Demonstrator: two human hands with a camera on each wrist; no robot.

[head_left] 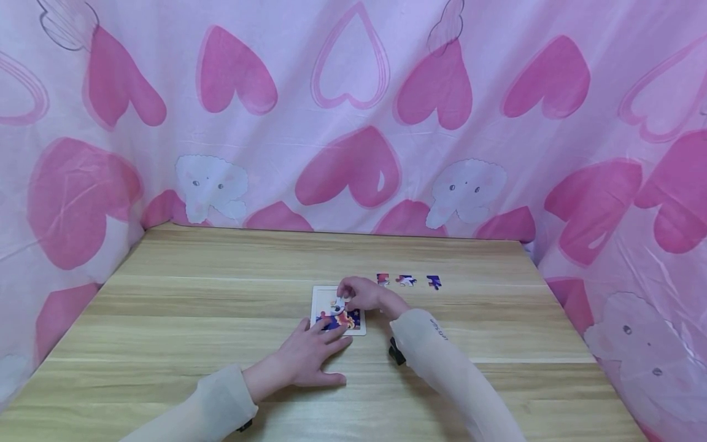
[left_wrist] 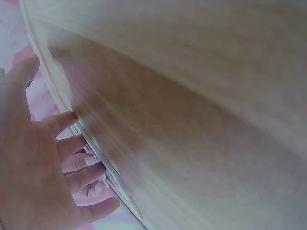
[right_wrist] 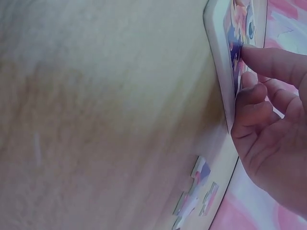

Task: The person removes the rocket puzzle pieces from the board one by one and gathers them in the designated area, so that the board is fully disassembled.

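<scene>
A small jigsaw puzzle in a white-rimmed tray (head_left: 315, 301) lies on the table, its lower part filled with a purple, red and yellow picture (head_left: 345, 320). My left hand (head_left: 309, 356) has its fingers spread, with the fingertips on the tray's near left edge. Over the tray's upper right, my right hand (head_left: 361, 293) pinches a pale puzzle piece (head_left: 340, 302) between thumb and curled fingers. That hand covers part of the piece and of the tray. In the right wrist view, the thumb (right_wrist: 273, 64) reaches onto the picture.
Three loose puzzle pieces lie in a row right of the tray: a red one (head_left: 383, 279), a purple and white one (head_left: 406, 280) and a dark purple one (head_left: 434, 282). A pink heart-patterned curtain (head_left: 348, 166) borders the wooden table (head_left: 221, 282) at the back and sides.
</scene>
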